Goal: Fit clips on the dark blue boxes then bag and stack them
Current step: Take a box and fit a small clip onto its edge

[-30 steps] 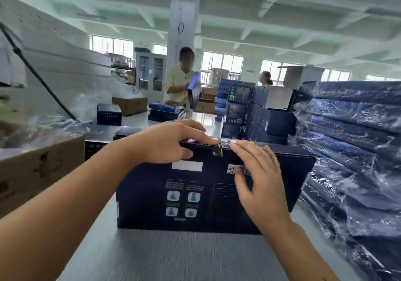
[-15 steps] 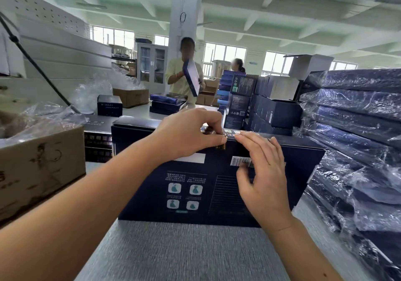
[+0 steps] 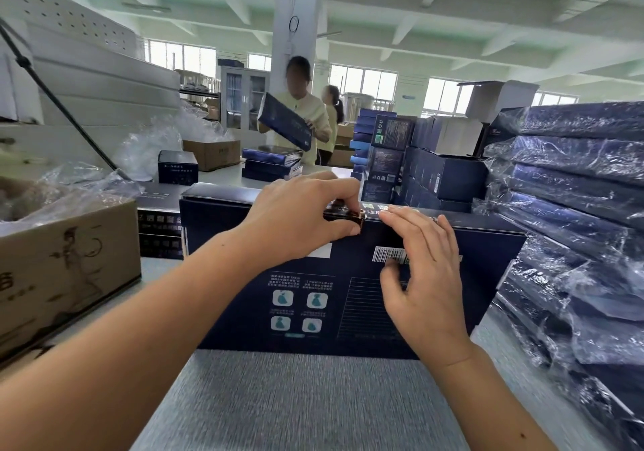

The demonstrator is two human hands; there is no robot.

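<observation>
Landmark: the dark blue box (image 3: 348, 283) standing on edge on the grey table (image 3: 296, 398), printed face toward the wearer.

Far left of the box: a brown carton (image 3: 66, 269) with loose clear plastic bags (image 3: 73, 185) spilling from its top. Beyond it, toward the back, more crumpled plastic and a second small carton (image 3: 212, 152).

Just left of the box and behind it: another dark box (image 3: 158, 220) with pale lettering, not bagged.

At the box's top edge, near the middle: the left hand (image 3: 299, 222) lies over the edge, thumb and forefinger pinching a small brassy clip (image 3: 360, 215) against the rim. Whether the clip is fully seated cannot be told.

Just right of the clip: the right hand (image 3: 418, 269), fingers spread and fairly straight, tips resting on the box's top edge, thumb against the face beside the barcode label (image 3: 388, 253).

Behind the box, across the table: a person in a pale top (image 3: 313, 119) holds another blue box; low piles of boxes lie before them.

Right of the box: a tall stack of bagged blue boxes (image 3: 571, 206), film-wrapped.

Judgement on progress: many boxes are finished and stacked. This one is at the clip-fitting step; bagging and stacking it remain, and the unbagged boxes behind suggest more to come.
</observation>
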